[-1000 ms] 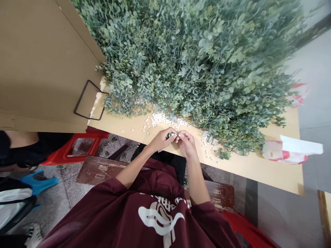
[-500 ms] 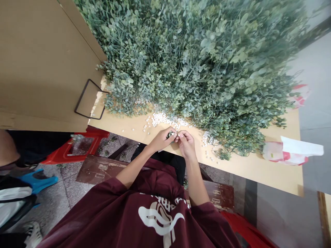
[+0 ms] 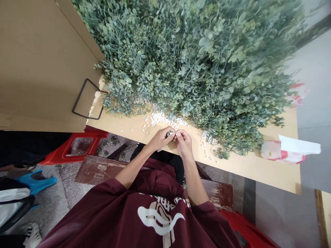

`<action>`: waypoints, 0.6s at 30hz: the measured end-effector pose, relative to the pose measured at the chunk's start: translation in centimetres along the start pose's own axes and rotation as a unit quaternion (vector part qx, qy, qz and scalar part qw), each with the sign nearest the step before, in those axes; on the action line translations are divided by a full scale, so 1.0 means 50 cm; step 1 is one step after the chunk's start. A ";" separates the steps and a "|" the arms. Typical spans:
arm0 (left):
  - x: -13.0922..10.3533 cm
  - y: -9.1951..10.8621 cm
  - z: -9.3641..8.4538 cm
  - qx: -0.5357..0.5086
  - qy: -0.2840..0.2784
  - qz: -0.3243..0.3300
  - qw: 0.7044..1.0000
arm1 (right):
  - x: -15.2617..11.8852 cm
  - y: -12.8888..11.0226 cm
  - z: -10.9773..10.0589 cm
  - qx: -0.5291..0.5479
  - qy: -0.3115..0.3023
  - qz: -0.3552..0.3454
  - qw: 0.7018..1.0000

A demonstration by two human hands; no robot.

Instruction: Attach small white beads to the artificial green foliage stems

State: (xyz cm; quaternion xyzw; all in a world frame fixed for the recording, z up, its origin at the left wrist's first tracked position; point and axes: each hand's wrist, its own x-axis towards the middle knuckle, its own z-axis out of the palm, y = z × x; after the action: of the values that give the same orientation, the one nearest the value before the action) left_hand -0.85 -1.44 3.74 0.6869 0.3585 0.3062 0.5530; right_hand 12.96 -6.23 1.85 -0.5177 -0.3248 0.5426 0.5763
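Observation:
My left hand point(image 3: 162, 138) is closed at the table's front edge, pinching a small green artificial sprig point(image 3: 168, 134) with a pale bit at its end. Close against it, my right hand point(image 3: 184, 142) has thumb and forefinger pressed together on a tiny whitish piece point(image 3: 176, 134), its kind too small to make out. Just beyond the fingers lies a scattered heap of small white pieces point(image 3: 161, 119). A great mass of artificial leafy stems point(image 3: 186, 65) fills the table behind them.
On the left stands a large cardboard box point(image 3: 38, 62), with a black wire frame point(image 3: 86, 100) by its edge. A red-and-white plastic packet point(image 3: 281, 151) lies at the right. Under the table are a red stool point(image 3: 77, 146) and a brown bench point(image 3: 99, 170). Another person's shoe point(image 3: 32, 234) shows lower left.
The view has shifted slightly. My hands stay together, with the fingertips barely moved. At the far left, the other person's leg has shifted.

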 end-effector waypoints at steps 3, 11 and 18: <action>0.002 0.000 -0.002 0.006 0.003 0.009 1.000 | -0.001 0.004 0.004 -0.013 0.010 -0.004 1.000; 0.002 -0.003 0.001 0.018 0.016 0.009 1.000 | -0.002 0.015 0.011 -0.008 0.067 -0.045 0.997; -0.001 -0.013 -0.003 0.024 0.008 0.012 1.000 | -0.011 0.017 0.023 -0.039 0.106 -0.100 0.989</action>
State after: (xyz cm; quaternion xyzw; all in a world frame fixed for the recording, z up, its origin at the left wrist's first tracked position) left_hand -1.12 -1.33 3.14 0.7018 0.3615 0.3097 0.5300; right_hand 11.53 -6.61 1.44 -0.5596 -0.3326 0.4110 0.6382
